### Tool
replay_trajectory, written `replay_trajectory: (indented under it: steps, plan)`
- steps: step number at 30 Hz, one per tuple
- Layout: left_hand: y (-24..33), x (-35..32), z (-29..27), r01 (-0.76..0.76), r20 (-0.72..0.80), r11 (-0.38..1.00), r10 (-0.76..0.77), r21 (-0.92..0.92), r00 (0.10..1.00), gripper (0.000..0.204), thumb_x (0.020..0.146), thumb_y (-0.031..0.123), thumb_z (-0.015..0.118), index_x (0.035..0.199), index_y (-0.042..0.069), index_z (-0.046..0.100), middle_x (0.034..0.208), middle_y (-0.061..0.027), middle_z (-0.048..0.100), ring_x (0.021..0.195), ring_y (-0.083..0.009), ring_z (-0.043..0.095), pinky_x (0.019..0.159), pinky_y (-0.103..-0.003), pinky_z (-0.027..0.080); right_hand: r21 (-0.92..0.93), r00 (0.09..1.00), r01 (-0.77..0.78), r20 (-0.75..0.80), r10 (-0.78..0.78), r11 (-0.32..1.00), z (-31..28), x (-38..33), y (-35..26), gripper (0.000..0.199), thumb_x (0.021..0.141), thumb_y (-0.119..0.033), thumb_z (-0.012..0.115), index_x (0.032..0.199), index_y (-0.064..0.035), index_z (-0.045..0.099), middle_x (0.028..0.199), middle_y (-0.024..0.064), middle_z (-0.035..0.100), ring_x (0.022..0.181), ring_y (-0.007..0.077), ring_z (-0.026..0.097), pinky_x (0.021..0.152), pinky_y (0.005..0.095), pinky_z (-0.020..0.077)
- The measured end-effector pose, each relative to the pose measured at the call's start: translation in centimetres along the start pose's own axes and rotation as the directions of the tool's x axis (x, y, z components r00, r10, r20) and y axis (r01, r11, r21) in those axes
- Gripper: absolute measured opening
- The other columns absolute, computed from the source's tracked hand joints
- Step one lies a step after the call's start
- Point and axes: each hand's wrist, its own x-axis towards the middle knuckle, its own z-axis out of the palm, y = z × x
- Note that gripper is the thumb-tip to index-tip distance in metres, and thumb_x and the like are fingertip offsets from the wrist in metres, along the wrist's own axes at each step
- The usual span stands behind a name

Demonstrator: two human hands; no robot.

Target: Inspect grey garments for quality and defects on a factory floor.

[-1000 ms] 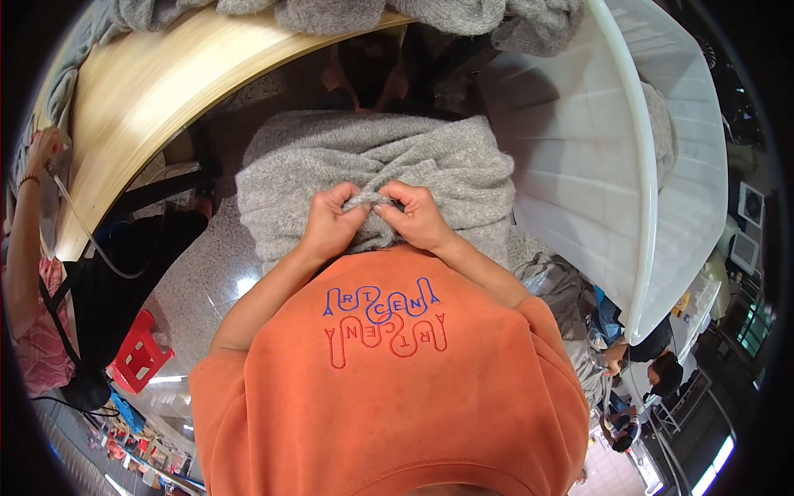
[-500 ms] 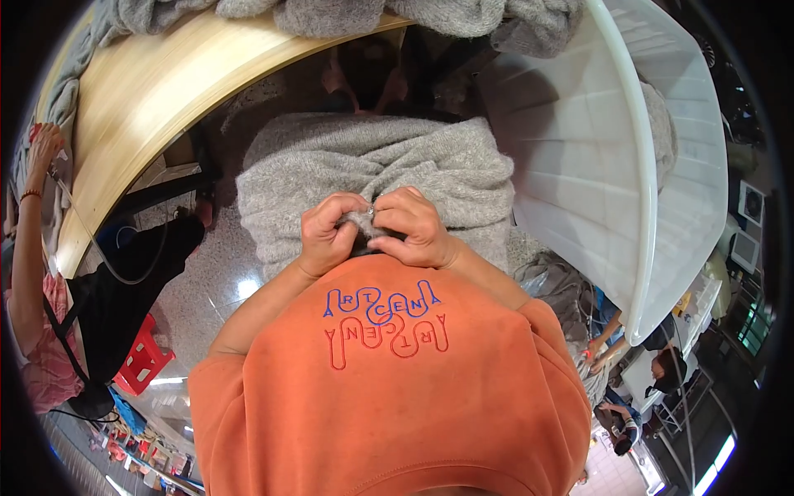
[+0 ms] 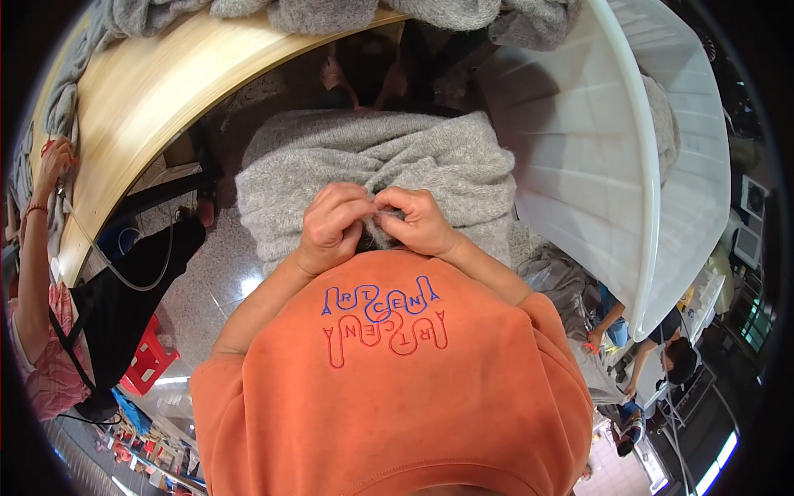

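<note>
A bunched length of fuzzy grey knit fabric (image 3: 447, 165) lies over my lap in thick folds. My left hand (image 3: 333, 221) is closed, its thumb and fingers pinching the fabric near its front edge. Just beside it, my right hand (image 3: 418, 221) pinches the same part, its thumb and forefinger meeting the left fingertips. A small grey bit of the knit shows beneath the right hand's fingers. Whatever fine detail sits between the fingertips is hidden.
A curved pale wooden table (image 3: 190, 66) with grey knit pieces (image 3: 322, 12) stands ahead and left. At right is a large white plastic bin (image 3: 571, 124). A co-worker's arm (image 3: 35, 240) is at far left, near a red stool (image 3: 150, 357). Other people work at lower right.
Both hands have shifted slightly up, and their fingertips have come closer together over the fabric. My left fingers now curl over further. The co-worker's hand at far left has moved slightly.
</note>
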Motion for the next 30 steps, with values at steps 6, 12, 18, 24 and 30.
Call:
replay_trajectory:
  steps: [6, 12, 18, 24, 30]
  plan:
    - [-0.1, -0.1, -0.3, -0.015, 0.082, 0.997, 0.021, -0.072, 0.996, 0.025, 0.057, -0.011, 0.059, 0.076, 0.004, 0.058, 0.073, -0.0075, 0.059, 0.07, -0.0245, 0.058, 0.061, -0.032, 0.046, 0.168, 0.992, -0.128, 0.03, 0.125, 0.977, 0.3, -0.4, 0.8, 0.006, 0.075, -0.004, 0.06, 0.08, -0.0004, 0.057, 0.064, 0.0013, 0.054, 0.059, 0.0053, 0.047, 0.052, 0.022, 0.0398]
    - [-0.5, -0.9, -0.5, 0.062, 0.147, 0.985, -0.038, -0.162, 0.988, 0.025, 0.054, -0.012, 0.06, 0.073, 0.003, 0.058, 0.071, -0.0077, 0.058, 0.068, -0.0237, 0.058, 0.058, -0.032, 0.047, 0.219, 0.972, -0.223, 0.12, 0.201, 0.95, 0.2, -0.5, 1.2, 0.004, 0.077, -0.004, 0.059, 0.078, -0.0007, 0.057, 0.062, -0.003, 0.051, 0.058, 0.0028, 0.043, 0.05, 0.0202, 0.0365]
    - [-0.5, -1.5, -0.1, 0.08, 0.13, 0.984, -0.059, -0.158, 0.99, 0.027, 0.05, -0.014, 0.053, 0.072, 0.002, 0.057, 0.071, -0.0086, 0.059, 0.066, -0.0233, 0.059, 0.058, -0.031, 0.047, 0.331, 0.964, -0.26, 0.143, 0.224, 0.907, 0.1, -0.6, 1.6, 0.003, 0.078, -0.004, 0.059, 0.078, -0.0015, 0.058, 0.063, -0.0047, 0.05, 0.059, 0.0015, 0.042, 0.051, 0.019, 0.0359]
    - [-0.3, -1.7, -0.1, 0.234, 0.105, 0.954, -0.218, -0.185, 0.97, 0.02, 0.057, -0.009, 0.054, 0.073, 0.003, 0.057, 0.072, -0.0084, 0.059, 0.062, -0.0213, 0.057, 0.053, -0.029, 0.044, 0.187, 0.992, -0.104, 0.091, 0.088, 0.977, 0.1, -0.4, 1.1, 0.008, 0.074, -0.003, 0.06, 0.082, -0.0015, 0.058, 0.068, 0.0017, 0.055, 0.063, 0.0077, 0.05, 0.056, 0.0231, 0.0407]
    - [-0.2, -2.1, 0.2, 0.302, 0.121, 0.92, -0.28, -0.251, 0.952, 0.019, 0.059, -0.008, 0.053, 0.074, 0.002, 0.057, 0.073, -0.008, 0.059, 0.059, -0.0178, 0.055, 0.05, -0.027, 0.042, 0.002, 0.986, 0.114, 0.119, -0.114, 0.993, -0.5, -0.2, 1.3, 0.012, 0.071, -0.002, 0.06, 0.084, -0.0023, 0.058, 0.072, 0.0046, 0.056, 0.065, 0.0113, 0.053, 0.059, 0.025, 0.0425]
